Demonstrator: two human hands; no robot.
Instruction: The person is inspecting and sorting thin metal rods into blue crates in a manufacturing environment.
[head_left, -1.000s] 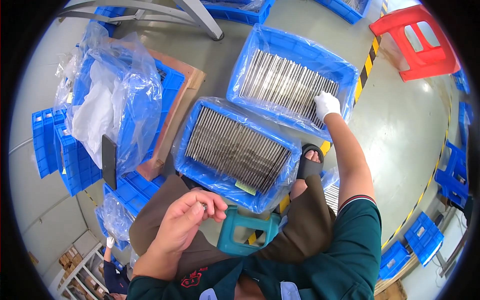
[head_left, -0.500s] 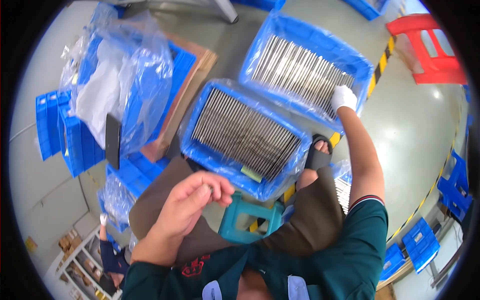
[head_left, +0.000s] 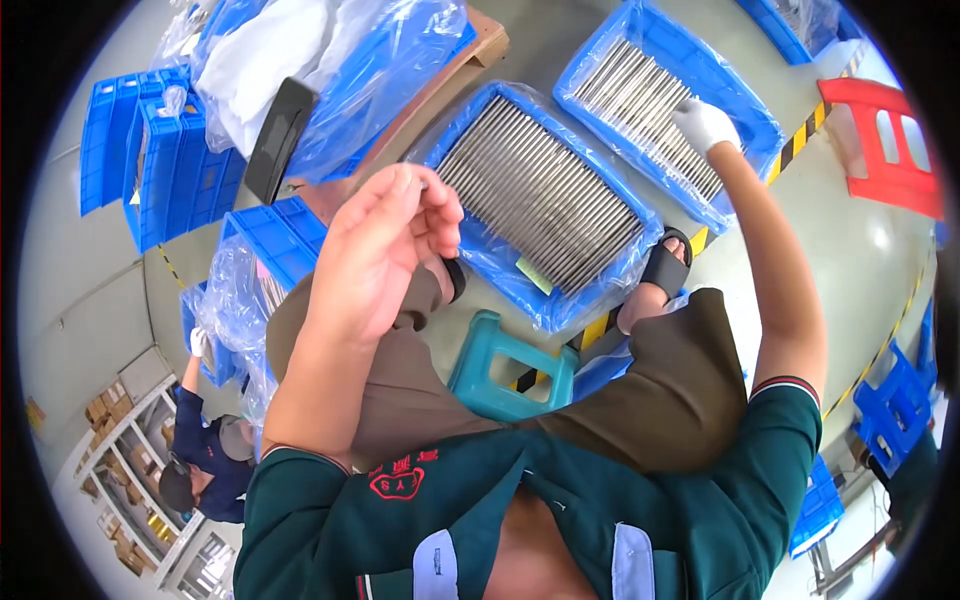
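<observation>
My left hand (head_left: 392, 240) is bare and raised in front of the nearer blue bin, its fingers curled in toward the thumb. Whatever it may pinch is too small to make out. My right hand (head_left: 708, 126), in a white glove, is closed over the metal rods (head_left: 632, 92) in the farther bin (head_left: 738, 85). Its fingertips are hidden, so what it grips cannot be seen. Rows of similar greyish rods (head_left: 540, 195) fill the nearer bin (head_left: 490, 268), which is lined with clear plastic. A yellow-green slip (head_left: 535, 276) lies at that bin's near edge.
A teal stool (head_left: 468, 372) stands between my legs, and a red stool (head_left: 862, 135) at far right. Blue crates (head_left: 190, 165) and a plastic-draped load (head_left: 375, 90) with a dark flat piece (head_left: 280, 140) stand left. Another person (head_left: 212, 445) works at lower left.
My left hand has risen and moved farther forward. My right hand has shifted from the far bin's right end toward its middle rods. The whole view has also shifted.
</observation>
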